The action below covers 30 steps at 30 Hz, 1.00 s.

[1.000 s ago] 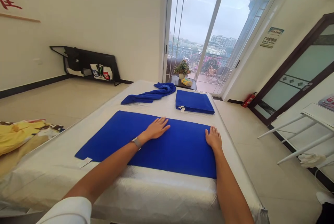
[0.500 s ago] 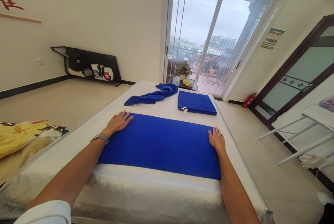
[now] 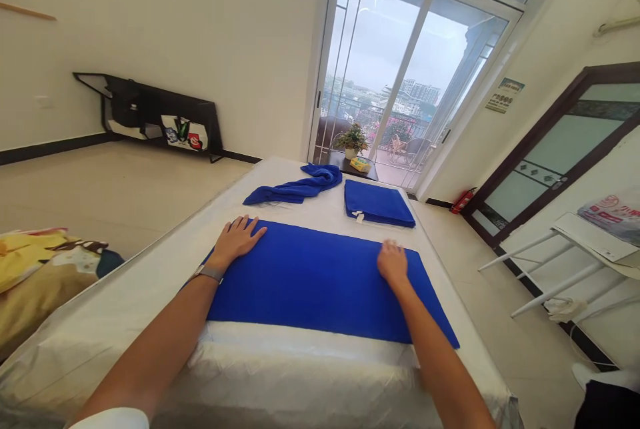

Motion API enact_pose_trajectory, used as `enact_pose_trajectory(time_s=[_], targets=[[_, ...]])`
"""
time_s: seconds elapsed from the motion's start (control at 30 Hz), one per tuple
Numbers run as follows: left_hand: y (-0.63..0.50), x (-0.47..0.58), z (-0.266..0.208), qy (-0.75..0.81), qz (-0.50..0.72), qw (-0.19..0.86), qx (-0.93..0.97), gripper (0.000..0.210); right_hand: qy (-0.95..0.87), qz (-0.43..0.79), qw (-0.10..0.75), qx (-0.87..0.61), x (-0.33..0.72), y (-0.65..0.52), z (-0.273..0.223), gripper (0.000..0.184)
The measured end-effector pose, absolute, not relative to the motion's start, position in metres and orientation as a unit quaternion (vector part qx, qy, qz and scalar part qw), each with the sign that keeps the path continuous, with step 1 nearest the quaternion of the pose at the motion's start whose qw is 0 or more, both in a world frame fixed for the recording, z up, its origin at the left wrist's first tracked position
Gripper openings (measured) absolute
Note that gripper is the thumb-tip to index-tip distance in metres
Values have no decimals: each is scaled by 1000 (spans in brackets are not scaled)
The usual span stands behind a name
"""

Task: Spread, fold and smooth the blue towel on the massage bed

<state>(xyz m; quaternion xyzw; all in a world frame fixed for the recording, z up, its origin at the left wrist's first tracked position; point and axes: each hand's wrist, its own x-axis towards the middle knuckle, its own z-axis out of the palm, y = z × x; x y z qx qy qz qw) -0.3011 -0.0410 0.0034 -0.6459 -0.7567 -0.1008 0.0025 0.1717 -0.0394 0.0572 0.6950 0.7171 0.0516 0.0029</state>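
Note:
A blue towel (image 3: 310,282), folded into a long flat rectangle, lies across the near part of the white covered bed (image 3: 310,355). My left hand (image 3: 239,239) rests flat on its far left corner, fingers spread, with a watch on the wrist. Over the towel's right part is my right hand (image 3: 393,262), inward of the far right corner; motion smears its fingers. Beyond the towel, a neat stack of folded blue towels (image 3: 379,203) with a white tag sits on the right. A loose, crumpled blue towel (image 3: 300,185) lies to the left of that stack.
A small dark table (image 3: 345,165) with a potted plant (image 3: 353,141) and a yellow box (image 3: 360,164) stands beyond the bed. Yellow and brown bedding (image 3: 45,269) is heaped at left. A white table (image 3: 595,237) and a fire extinguisher (image 3: 463,201) are at right.
My right hand has moved inward, to the left, from the towel's right edge, and its fingers are now blurred. My left hand stays on the far left corner. The camera view has shifted slightly.

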Motion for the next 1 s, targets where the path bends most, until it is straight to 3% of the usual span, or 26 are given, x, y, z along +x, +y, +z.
enact_pose_trajectory(time_s=[0.27,0.67,1.0], targets=[[-42,-302,4,-751,-105,2,-652,77,811,-79,-37,578,60,-36,27,68],[-39,-307,1,-750,-85,0,-656,73,659,-45,-3,751,270,-21,17,70],[-42,-302,16,-754,-7,47,-655,71,644,-58,-36,762,272,-20,12,66]])
